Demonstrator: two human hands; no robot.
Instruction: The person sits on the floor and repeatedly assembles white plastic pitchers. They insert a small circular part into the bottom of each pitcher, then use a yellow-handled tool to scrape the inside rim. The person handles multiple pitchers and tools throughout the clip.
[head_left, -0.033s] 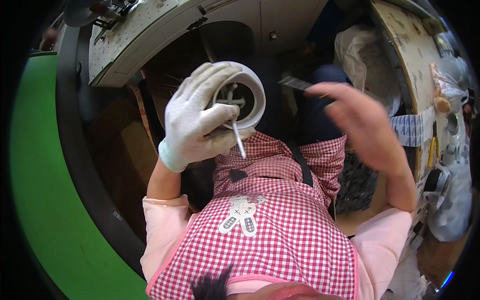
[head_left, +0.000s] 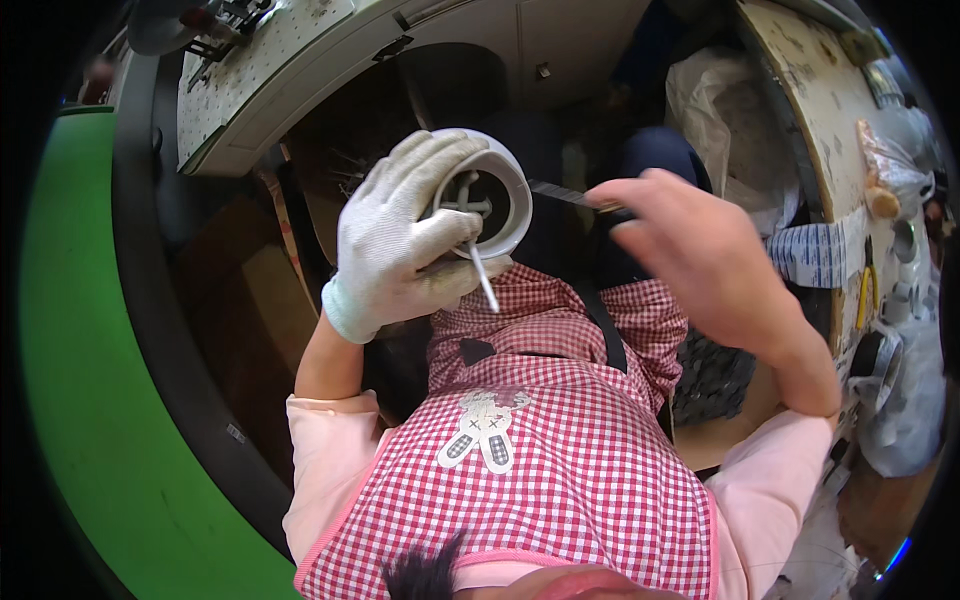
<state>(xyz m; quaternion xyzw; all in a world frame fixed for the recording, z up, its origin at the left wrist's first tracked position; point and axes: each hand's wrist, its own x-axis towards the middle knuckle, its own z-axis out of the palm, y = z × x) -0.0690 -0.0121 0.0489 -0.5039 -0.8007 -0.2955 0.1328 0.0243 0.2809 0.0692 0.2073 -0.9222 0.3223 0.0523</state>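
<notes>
My left hand (head_left: 400, 235), in a white knit glove, grips a round white plastic part (head_left: 505, 190) by its rim. The part is ring-shaped with cross spokes inside, and a thin white stem (head_left: 484, 280) sticks down from it. My bare right hand (head_left: 700, 260) pinches a thin dark blade (head_left: 560, 192) whose tip reaches the right edge of the part. Both hands are raised over my lap, above a red-and-white checked apron (head_left: 560, 470).
A green surface (head_left: 90, 400) curves along the left. A white perforated board (head_left: 250, 60) lies at the top left. A cluttered wooden bench (head_left: 820, 110) runs down the right, with a white plastic bag (head_left: 720, 110) beside it. Brown cardboard (head_left: 240, 300) sits under the left bench.
</notes>
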